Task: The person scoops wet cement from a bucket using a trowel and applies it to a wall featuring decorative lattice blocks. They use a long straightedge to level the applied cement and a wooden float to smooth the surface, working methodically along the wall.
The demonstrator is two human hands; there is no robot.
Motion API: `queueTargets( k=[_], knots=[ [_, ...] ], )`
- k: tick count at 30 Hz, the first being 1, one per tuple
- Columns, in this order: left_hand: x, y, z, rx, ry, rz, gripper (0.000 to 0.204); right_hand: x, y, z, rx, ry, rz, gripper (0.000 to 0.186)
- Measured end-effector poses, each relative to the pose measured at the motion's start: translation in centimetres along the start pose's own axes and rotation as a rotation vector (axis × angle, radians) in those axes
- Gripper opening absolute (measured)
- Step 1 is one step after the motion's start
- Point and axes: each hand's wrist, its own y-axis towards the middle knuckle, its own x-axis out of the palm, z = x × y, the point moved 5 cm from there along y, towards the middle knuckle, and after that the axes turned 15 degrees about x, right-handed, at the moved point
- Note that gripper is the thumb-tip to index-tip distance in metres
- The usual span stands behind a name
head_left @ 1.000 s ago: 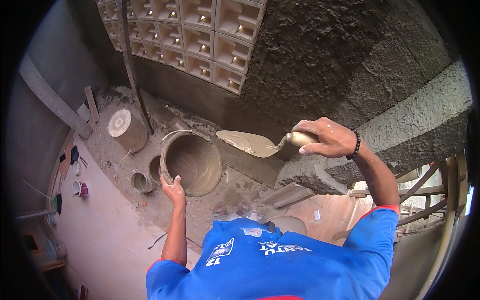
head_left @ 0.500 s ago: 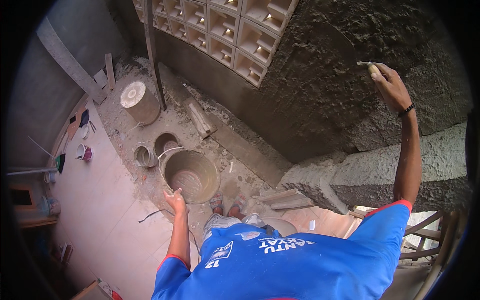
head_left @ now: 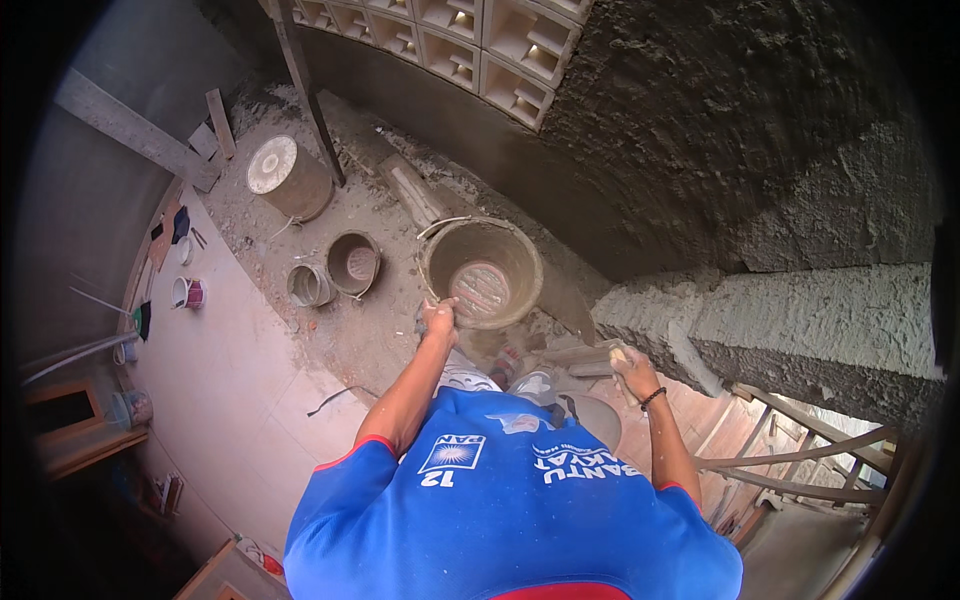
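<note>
My left hand (head_left: pixel 438 318) is closed on the near rim of a large mortar bucket (head_left: pixel 525 262). A wire handle lies over its far left edge, and a thin layer of wet grey residue shows at the bottom. Low at my right side, my right hand (head_left: pixel 638 380) is wrapped round the pale wooden handle of a trowel (head_left: pixel 619 357); its blade is hard to make out from here. Rough, wet plaster covers the wall (head_left: pixel 700 130) ahead and to the right.
Two smaller buckets, one grey (head_left: pixel 354 264) and one lighter (head_left: pixel 310 286), stand left of the large one. Beyond them is an upturned drum (head_left: pixel 290 180) by a wooden post (head_left: pixel 305 90). A rough concrete ledge (head_left: pixel 760 320) juts out at right. Planks (head_left: pixel 412 190) lie along the wall's foot.
My right hand has come down from the wall to my side with the trowel. The large bucket, held by my left hand, has shifted right and away from the small buckets.
</note>
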Motion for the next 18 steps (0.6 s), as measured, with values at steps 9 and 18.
queueTargets(
  k=[9,18],
  knots=[
    [-2.8,16.3,-11.1,-0.076,0.575,-0.221,0.076,15.3,0.4,15.6,0.397,0.049,0.274,0.031],
    [-2.2,19.5,-10.7,0.248,1.320,-0.562,0.047,26.7,-4.5,7.0,0.681,0.497,0.048,0.028]
  ],
)
